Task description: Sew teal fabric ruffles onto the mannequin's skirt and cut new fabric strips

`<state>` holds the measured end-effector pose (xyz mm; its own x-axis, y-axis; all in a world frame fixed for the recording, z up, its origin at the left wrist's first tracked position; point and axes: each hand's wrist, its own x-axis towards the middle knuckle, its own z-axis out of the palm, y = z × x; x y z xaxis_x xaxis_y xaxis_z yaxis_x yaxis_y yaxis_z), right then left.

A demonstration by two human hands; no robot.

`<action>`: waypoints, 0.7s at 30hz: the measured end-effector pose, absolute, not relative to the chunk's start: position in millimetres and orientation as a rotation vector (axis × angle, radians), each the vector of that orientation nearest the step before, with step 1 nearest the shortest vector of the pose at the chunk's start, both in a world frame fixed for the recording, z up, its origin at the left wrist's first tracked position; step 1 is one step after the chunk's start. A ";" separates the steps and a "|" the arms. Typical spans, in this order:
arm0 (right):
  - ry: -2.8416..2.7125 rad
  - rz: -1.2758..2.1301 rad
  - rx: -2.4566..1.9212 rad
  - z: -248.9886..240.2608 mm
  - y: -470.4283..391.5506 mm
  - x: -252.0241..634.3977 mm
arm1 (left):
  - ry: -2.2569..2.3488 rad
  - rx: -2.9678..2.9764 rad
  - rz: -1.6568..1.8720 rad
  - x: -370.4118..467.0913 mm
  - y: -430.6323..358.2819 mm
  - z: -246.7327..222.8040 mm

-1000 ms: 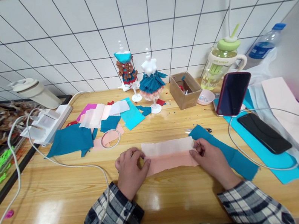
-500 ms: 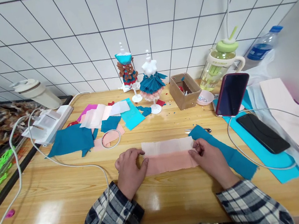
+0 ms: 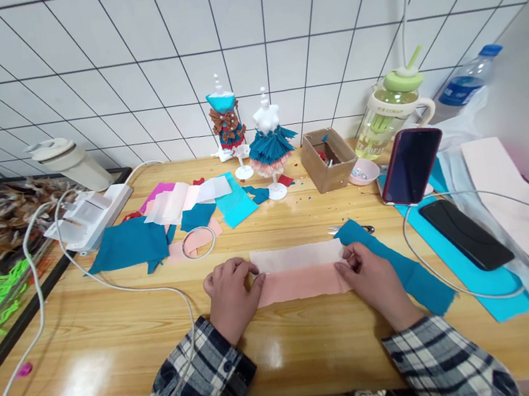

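A pink fabric strip [image 3: 302, 284] lies crosswise on the table in front of me, its upper band paler than its lower one. Whether this is one folded piece or two overlapping layers, I cannot tell. My left hand [image 3: 233, 294] pinches the left end between thumb and fingers. At the opposite end, my right hand [image 3: 374, 277] pinches the strip the same way. A teal fabric strip [image 3: 398, 267] runs slantwise behind and beside my right hand, partly covering a pair of small scissors [image 3: 367, 229].
Fabric scraps [image 3: 127, 242] and a ring [image 3: 198, 242] lie at back left. Two dressed mini mannequins [image 3: 272, 146], a cardboard box [image 3: 329, 167] and a bowl [image 3: 364, 172] stand behind. Phones [image 3: 466, 235] and a drink jug [image 3: 385, 113] are right; a white cable [image 3: 128, 290] crosses left.
The view has shifted very slightly. Both hands keep their pinch on the ends of the pink strip, which looks almost unchanged.
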<state>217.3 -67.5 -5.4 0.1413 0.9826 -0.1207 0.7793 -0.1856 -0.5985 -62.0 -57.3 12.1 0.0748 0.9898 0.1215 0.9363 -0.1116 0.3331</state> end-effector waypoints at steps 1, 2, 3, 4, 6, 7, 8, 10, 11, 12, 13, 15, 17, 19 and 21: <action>-1.694 0.694 -2.032 -5.2 -67.3 217.1 | 1.971 2.182 0.474 -62.4 -57.1 12.4; -1.700 0.685 -2.032 -5.0 -67.1 216.8 | 1.967 2.190 0.471 -62.6 -57.0 12.8; -1.709 0.676 -2.033 -4.8 -66.9 216.5 | 1.962 2.197 0.470 -62.8 -56.9 13.2; -1.721 0.667 -2.035 -4.7 -66.9 216.0 | 1.958 2.204 0.471 -62.8 -57.0 13.6; -1.744 0.645 -2.047 -4.7 -66.9 214.9 | 1.947 2.219 0.481 -62.3 -57.2 14.1; -1.752 0.633 -2.055 -4.8 -67.1 214.2 | 1.943 2.226 0.486 -62.0 -57.4 14.1; -1.760 0.624 -2.062 -5.0 -67.4 213.6 | 1.937 2.235 0.488 -61.7 -57.5 14.0; -1.784 0.599 -2.072 -5.3 -68.8 212.3 | 1.927 2.247 0.491 -61.3 -57.4 13.2; -1.806 0.558 -2.073 -5.2 -69.9 211.9 | 1.922 2.245 0.493 -61.3 -57.3 12.5; -1.839 0.486 -2.063 -4.8 -71.2 211.7 | 1.917 2.237 0.496 -61.3 -57.0 11.8; -1.885 0.386 -2.036 -4.0 -72.9 211.5 | 1.914 2.223 0.501 -61.5 -56.7 11.1; -1.977 0.151 -1.916 -0.5 -76.7 210.7 | 1.909 2.187 0.509 -61.8 -56.1 9.9; -2.045 -0.019 -1.749 5.2 -80.9 207.2 | 1.912 2.163 0.514 -62.0 -55.9 9.1; -2.164 -0.056 -1.571 11.4 -84.7 198.6 | 1.912 2.157 0.514 -61.9 -56.0 8.8; -2.394 0.025 -1.348 15.3 -87.2 185.2 | 1.905 2.163 0.515 -62.1 -56.1 8.4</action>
<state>185.2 -87.2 15.3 -0.4606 0.8256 0.3258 0.8187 0.5370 -0.2034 -62.1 -56.1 8.4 0.1017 0.9877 0.1191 0.9133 -0.1402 0.3825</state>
